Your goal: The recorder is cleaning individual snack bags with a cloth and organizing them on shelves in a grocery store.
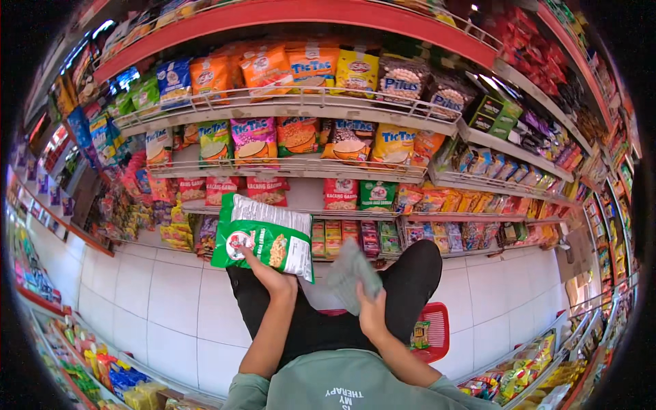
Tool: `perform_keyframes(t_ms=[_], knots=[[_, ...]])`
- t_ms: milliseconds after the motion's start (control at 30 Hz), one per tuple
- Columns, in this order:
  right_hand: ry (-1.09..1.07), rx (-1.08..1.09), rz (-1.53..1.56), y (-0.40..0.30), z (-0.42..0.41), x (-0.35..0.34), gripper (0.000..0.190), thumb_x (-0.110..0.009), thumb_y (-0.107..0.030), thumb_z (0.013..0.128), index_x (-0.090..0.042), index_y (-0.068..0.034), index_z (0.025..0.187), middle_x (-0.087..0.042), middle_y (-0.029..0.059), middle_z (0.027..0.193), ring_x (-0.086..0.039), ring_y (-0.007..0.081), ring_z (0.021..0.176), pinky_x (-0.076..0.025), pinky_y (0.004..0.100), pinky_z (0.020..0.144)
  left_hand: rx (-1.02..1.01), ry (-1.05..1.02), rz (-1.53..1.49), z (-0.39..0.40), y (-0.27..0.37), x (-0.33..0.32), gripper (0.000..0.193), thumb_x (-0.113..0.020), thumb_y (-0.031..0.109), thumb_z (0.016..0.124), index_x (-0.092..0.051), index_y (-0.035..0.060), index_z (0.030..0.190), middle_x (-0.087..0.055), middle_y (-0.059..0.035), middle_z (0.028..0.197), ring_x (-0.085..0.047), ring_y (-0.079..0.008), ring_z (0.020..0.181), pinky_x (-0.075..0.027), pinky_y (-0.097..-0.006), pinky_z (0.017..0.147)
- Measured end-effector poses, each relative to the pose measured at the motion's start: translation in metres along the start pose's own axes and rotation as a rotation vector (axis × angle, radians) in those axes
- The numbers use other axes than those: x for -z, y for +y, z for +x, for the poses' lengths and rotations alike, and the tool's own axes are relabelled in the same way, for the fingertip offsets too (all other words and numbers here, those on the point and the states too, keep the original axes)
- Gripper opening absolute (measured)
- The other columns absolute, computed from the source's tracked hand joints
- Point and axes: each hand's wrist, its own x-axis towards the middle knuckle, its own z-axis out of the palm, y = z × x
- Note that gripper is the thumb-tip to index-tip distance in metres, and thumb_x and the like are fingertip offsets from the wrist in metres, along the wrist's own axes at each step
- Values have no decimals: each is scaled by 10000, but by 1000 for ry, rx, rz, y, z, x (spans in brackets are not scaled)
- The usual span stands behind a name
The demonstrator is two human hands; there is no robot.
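My left hand (pixel 271 279) holds a green and white snack packet (pixel 266 236) above my left knee, its thumb on the printed front and its back edge towards the shelves. In my right hand (pixel 371 312) is a folded grey-green cloth (pixel 351 279), blurred, above the gap between my knees. Ahead, the lower shelf carries red peanut packets (pixel 341 193) and a similar green packet (pixel 377 195). Below them stand rows of small boxed or bagged sweets (pixel 333 238).
Wire-railed shelves (pixel 287 166) with snack bags curve in front of me. A red plastic basket (pixel 438 333) with a small packet (pixel 420 334) in it stands on the tiled floor beside my right thigh. More stocked shelves (pixel 533 359) lie behind me on both sides.
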Motion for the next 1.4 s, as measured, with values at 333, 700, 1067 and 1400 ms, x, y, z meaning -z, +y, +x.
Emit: perform_keyframes(t_ms=[333, 700, 1067, 1400], knots=[[-235, -494, 656, 62, 85, 32, 316, -575, -198, 832, -516, -23, 1089, -580, 73, 998, -586, 183, 864, -516, 334, 689, -272, -777, 837, -69, -44, 19, 999, -720, 319, 666, -46, 101, 1370, -164, -153, 1390, -233, -320, 1277, -218, -424, 1038], [-342, -536, 237, 65, 116, 51, 300, -550, -133, 846, -473, -27, 1117, -599, 98, 846, -599, 191, 616, -498, 311, 423, -850, -1602, 1922, -3, 22, -46, 918, -744, 169, 535, -301, 239, 1336, -459, -82, 1256, -431, -285, 1165, -346, -517, 923], [-147, -155, -194, 103, 180, 42, 395, -614, -202, 812, -508, 3, 1133, -574, 73, 1046, -512, 149, 958, -395, 289, 842, -659, -1547, 1934, 83, -11, 6, 522, -648, 51, 578, -530, 131, 1080, -591, -86, 977, -585, -286, 868, -493, -371, 682], [48, -65, -110, 117, 189, 56, 272, -585, -115, 811, -556, 19, 1046, -617, 64, 938, -563, 151, 829, -433, 283, 744, -1227, -1353, 2156, 178, -61, 23, 401, -525, 72, 688, -505, 80, 1089, -508, -79, 1150, -502, -253, 976, -420, -364, 782]])
